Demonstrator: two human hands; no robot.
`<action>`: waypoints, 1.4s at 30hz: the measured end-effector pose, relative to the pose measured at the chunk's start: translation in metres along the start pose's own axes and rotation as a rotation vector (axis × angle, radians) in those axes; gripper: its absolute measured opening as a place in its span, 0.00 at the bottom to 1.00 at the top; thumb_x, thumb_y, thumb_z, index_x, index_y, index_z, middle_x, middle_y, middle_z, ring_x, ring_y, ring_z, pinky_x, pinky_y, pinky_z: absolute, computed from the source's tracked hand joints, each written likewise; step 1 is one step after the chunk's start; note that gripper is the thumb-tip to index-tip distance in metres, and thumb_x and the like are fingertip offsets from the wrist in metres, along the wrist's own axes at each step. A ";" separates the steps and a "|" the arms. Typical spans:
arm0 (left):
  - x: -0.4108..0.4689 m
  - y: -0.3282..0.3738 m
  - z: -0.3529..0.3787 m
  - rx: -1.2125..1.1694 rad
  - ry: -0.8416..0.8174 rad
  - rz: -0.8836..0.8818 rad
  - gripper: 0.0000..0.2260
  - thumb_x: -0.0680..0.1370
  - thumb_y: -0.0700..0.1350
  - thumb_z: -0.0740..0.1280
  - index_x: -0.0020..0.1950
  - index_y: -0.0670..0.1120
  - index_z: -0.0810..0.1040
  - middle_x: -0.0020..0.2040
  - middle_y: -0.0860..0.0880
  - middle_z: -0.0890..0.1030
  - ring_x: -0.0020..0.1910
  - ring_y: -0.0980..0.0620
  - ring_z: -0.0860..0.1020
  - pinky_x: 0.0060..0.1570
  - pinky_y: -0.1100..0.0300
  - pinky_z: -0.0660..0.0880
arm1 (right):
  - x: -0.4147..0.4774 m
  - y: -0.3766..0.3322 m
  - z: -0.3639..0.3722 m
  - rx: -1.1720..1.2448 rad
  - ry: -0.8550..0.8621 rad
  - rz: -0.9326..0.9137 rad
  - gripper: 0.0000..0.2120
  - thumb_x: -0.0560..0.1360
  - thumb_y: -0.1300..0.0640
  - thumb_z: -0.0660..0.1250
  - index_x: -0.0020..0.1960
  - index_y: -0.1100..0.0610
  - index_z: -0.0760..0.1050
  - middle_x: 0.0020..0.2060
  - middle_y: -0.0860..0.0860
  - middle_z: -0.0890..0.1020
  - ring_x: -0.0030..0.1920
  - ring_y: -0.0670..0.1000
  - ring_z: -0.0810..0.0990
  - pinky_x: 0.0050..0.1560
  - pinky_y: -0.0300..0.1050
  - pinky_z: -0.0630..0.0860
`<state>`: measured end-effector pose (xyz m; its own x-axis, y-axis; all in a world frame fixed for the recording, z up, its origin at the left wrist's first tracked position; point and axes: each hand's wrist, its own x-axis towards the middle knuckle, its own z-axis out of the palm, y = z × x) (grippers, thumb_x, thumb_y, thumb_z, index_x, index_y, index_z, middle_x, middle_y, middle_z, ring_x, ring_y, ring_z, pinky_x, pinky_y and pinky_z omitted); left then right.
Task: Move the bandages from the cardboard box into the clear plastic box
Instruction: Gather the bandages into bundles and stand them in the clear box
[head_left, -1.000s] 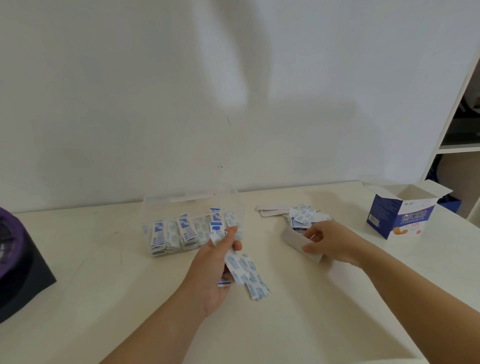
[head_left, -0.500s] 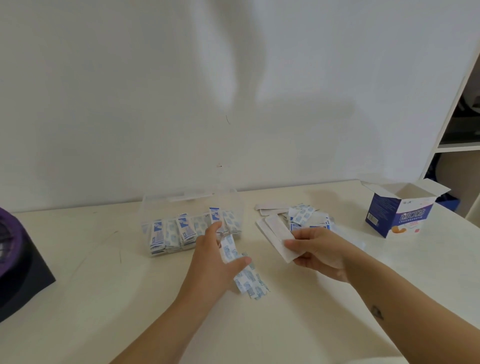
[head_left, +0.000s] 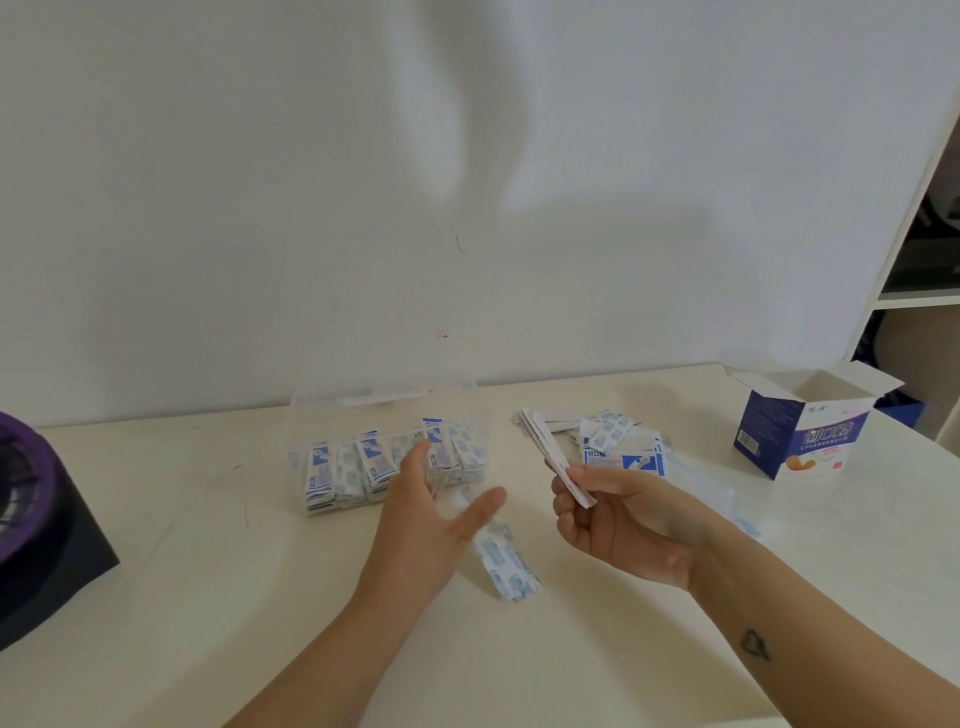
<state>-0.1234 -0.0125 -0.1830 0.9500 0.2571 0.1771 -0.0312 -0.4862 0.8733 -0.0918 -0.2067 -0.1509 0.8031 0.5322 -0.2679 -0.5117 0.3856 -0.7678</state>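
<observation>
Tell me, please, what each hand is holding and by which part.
The right hand pinches a thin stack of white strips at its near end; the left hand is open, holding nothing.

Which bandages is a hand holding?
The white stack pinched in the right hand. The rest lie in the clear box, or loose on the table.

The clear plastic box stands on the table near its back edge. Bandages stand in a row inside it. The left hand is at 6 o'clock from the box, just before it. A strip of bandages lies at 5 o'clock from that hand. At 3 o'clock the right hand pinches a stack of bandages, with a loose pile behind it. The cardboard box stands far right, and a device sits at 9 o'clock.
</observation>
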 end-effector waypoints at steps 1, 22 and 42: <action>0.001 0.000 -0.002 -0.010 0.032 0.000 0.40 0.68 0.64 0.67 0.75 0.52 0.56 0.68 0.47 0.69 0.63 0.54 0.70 0.58 0.61 0.67 | 0.000 0.001 0.000 0.019 0.001 0.004 0.08 0.71 0.64 0.64 0.50 0.62 0.72 0.35 0.54 0.74 0.32 0.49 0.75 0.34 0.41 0.78; -0.021 0.033 0.001 -0.984 -0.472 -0.398 0.09 0.71 0.41 0.68 0.50 0.42 0.79 0.29 0.49 0.76 0.23 0.58 0.65 0.19 0.69 0.57 | 0.002 0.020 0.014 -1.164 0.270 -1.007 0.19 0.72 0.66 0.69 0.43 0.41 0.80 0.53 0.39 0.75 0.51 0.43 0.76 0.50 0.32 0.73; -0.013 0.023 0.002 -0.665 -0.252 -0.181 0.01 0.73 0.42 0.70 0.44 0.46 0.81 0.30 0.53 0.74 0.29 0.57 0.70 0.28 0.66 0.66 | 0.001 0.021 0.019 -0.339 -0.028 -0.304 0.09 0.72 0.63 0.66 0.50 0.63 0.79 0.50 0.60 0.83 0.49 0.55 0.83 0.47 0.42 0.80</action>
<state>-0.1359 -0.0288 -0.1663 0.9983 0.0466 -0.0356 0.0268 0.1763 0.9840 -0.1077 -0.1837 -0.1564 0.8906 0.4546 0.0116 -0.1212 0.2617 -0.9575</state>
